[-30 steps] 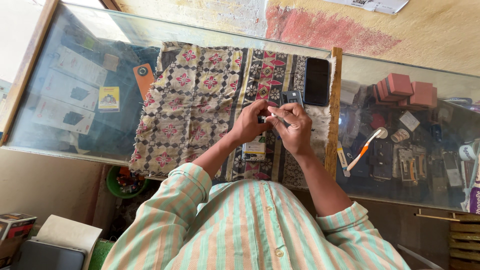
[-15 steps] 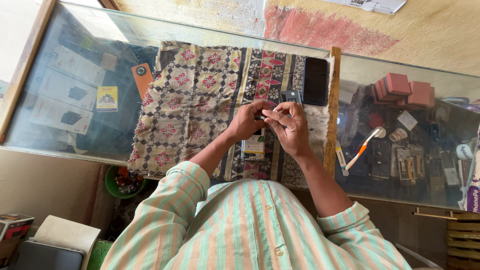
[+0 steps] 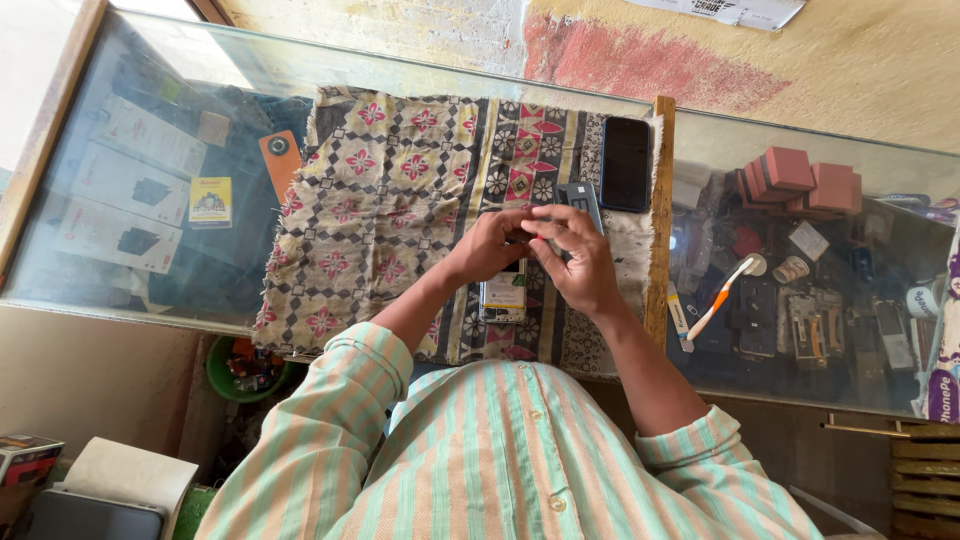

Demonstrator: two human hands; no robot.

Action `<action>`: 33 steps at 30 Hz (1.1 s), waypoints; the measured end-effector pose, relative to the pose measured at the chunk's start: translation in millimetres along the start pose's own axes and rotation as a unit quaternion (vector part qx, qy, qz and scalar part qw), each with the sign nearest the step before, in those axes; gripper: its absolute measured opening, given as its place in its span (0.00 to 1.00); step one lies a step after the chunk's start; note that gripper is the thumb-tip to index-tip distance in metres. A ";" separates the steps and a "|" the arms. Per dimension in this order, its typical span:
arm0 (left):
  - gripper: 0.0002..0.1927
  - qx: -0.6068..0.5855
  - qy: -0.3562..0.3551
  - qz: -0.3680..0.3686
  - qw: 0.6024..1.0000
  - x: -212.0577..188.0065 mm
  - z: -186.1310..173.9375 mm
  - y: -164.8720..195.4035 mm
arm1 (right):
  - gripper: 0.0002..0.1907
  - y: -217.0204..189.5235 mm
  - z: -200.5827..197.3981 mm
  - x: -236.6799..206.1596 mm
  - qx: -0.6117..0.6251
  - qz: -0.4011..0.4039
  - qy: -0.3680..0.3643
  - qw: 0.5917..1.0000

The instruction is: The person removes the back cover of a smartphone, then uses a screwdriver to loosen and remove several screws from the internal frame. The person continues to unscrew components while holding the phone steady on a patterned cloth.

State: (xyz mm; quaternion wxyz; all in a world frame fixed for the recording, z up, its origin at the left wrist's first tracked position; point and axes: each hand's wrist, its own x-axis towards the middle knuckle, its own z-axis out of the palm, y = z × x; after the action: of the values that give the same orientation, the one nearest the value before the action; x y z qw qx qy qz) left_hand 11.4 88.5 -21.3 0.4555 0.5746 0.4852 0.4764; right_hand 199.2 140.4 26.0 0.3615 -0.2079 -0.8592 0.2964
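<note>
**Right now: two hands working together over an opened phone on a patterned cloth**

Centrally in the frame, the left hand and the right hand are meeting fingertip to fingertip above an opened phone that is lying on the cloth, just below the hands. Both sets of fingers are curling inward and pinching at something very small between them; what that is cannot be made out, so it is unclear whether either hand is truly gripping anything. A grey phone part is peeking out just above the right hand, partly covered by its fingers.

The patterned cloth is spreading across the middle of the glass counter, its red flower prints and dark checks running from the upper centre down to the counter's lower edge. A black phone is lying face up at the cloth's upper right corner, well clear of the hands. A wooden strip is running down the cloth's right edge.

Further right, an orange and white toothbrush is resting slantwise on the glass. Under the glass in the upper right of the frame, red boxes are sitting in a cluster. On the left, white boxes are showing beneath the glass. A striped shirt is filling the bottom of the frame.
</note>
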 end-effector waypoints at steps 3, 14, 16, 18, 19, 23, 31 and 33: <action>0.15 0.027 0.052 0.004 0.998 0.7 5.1 3.3 | 0.16 -2.1 0.8 1.8 0.002 0.034 0.024 0.999; 0.12 0.036 -0.018 0.006 0.999 -0.9 -5.5 3.3 | 0.14 -4.1 -1.1 -3.7 -0.020 0.000 0.017 1.000; 0.11 0.138 0.004 -0.019 0.990 -0.9 -4.9 6.5 | 0.15 -4.6 -1.3 -4.5 -0.022 -0.018 -0.001 1.000; 0.13 0.121 0.032 0.006 0.992 -0.1 -2.3 10.0 | 0.15 -5.4 2.1 -5.7 0.004 0.013 0.017 1.000; 0.14 0.112 0.047 0.018 0.992 0.1 -1.2 11.5 | 0.14 -5.8 4.5 -6.4 0.018 0.029 0.026 0.999; 0.15 0.138 0.062 0.055 0.987 3.4 -1.9 13.8 | 0.14 -3.2 8.2 -8.7 0.024 0.052 0.047 0.997; 0.03 0.379 -0.030 0.027 0.925 4.6 -14.3 8.8 | 0.10 10.8 1.0 -19.8 0.027 0.028 0.100 0.994; 0.06 0.419 -0.058 0.018 0.906 13.9 -8.0 7.9 | 0.10 16.1 -0.8 -23.2 0.044 0.013 0.121 0.992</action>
State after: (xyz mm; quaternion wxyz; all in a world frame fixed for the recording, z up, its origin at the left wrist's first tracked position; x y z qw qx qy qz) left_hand 5.5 101.9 -10.9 0.1916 0.7480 0.6021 0.2029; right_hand 217.3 139.3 4.3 0.4676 -0.2376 -0.7925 0.3112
